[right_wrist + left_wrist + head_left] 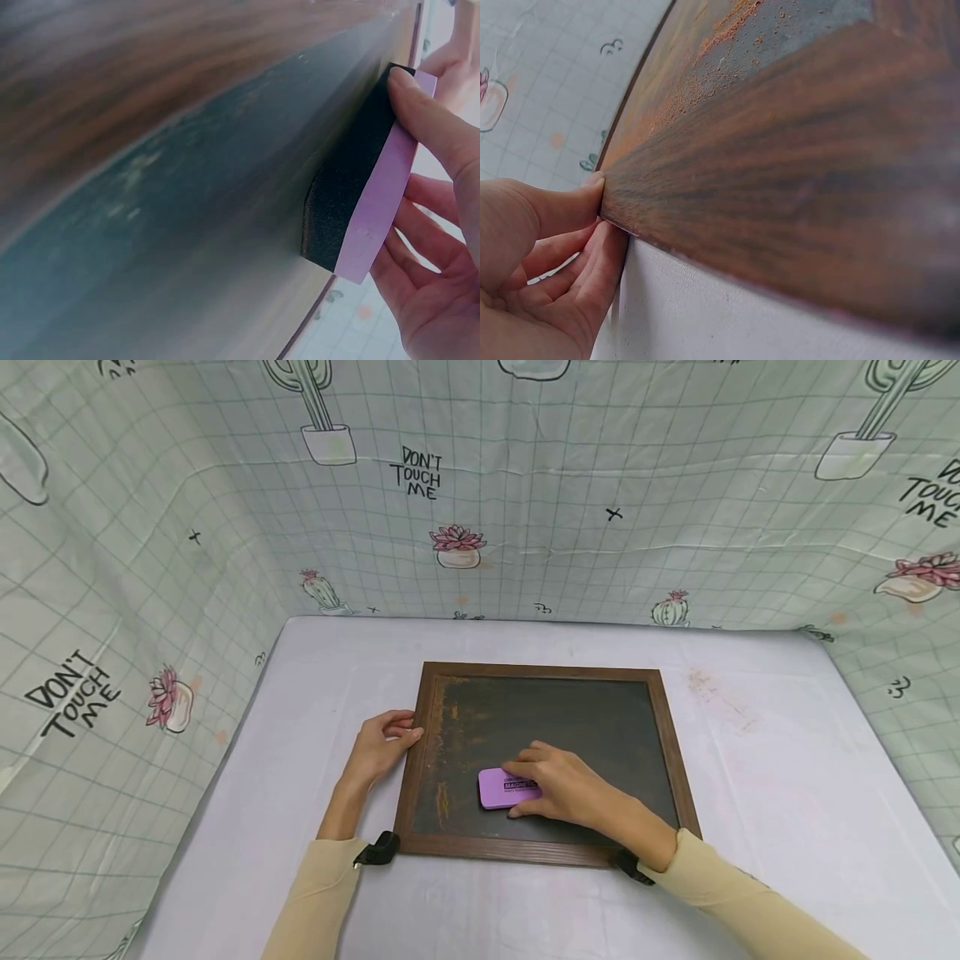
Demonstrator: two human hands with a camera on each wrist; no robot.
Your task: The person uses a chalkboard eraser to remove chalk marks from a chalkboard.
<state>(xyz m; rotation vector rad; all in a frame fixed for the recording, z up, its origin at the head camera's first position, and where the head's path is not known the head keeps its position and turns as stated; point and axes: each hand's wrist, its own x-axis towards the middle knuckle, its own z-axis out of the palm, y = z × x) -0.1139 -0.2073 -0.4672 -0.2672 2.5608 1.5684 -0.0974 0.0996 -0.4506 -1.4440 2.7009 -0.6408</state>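
Note:
A chalkboard [555,718] in a brown wooden frame lies on the table, with orange chalk marks and dust toward its left side. My right hand [566,785] grips a purple eraser [497,788] with a black felt underside, thumb on the near side and fingers on the far side. In the right wrist view the eraser's felt [349,180] faces the board surface. At the left edge of the frame, my left hand [375,750] pinches the wood, thumb on top and fingertips against its side, as the left wrist view shows.
White cloth covers the table [780,793]. Faint orange smudges [720,697] mark it right of the board. A grid-patterned curtain [540,527] with cactus drawings stands behind and at both sides. Black straps [378,849] sit at the wrists.

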